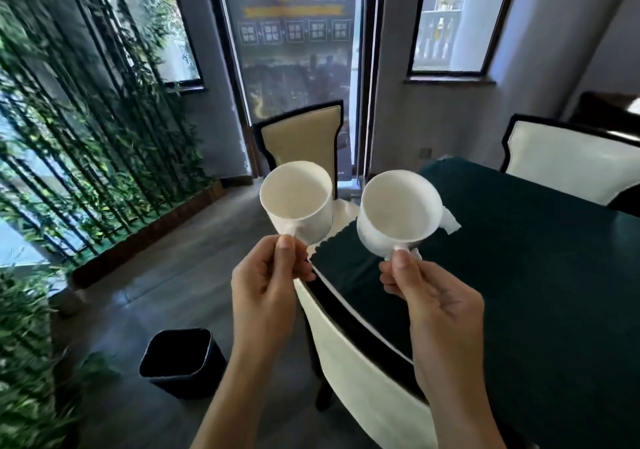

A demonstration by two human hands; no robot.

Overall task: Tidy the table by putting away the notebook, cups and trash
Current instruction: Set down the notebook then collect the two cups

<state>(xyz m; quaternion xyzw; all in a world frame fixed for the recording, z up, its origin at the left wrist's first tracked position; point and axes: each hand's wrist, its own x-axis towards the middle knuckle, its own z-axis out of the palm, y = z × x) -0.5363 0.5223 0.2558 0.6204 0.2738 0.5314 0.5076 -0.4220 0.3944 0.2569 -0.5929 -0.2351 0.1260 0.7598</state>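
Note:
I hold two white cups up in front of me, both tilted so I see into their empty insides. My left hand pinches the handle of the left cup, which hangs over the floor just off the table's corner. My right hand pinches the handle of the rounder right cup, above the dark green table. White crumpled tissue lies on the table behind the right cup, partly hidden. No notebook is in view.
A black waste bin stands on the grey floor at lower left. A white-backed chair is pushed in below my hands. Two more chairs stand at the far sides. Bamboo plants line the left wall.

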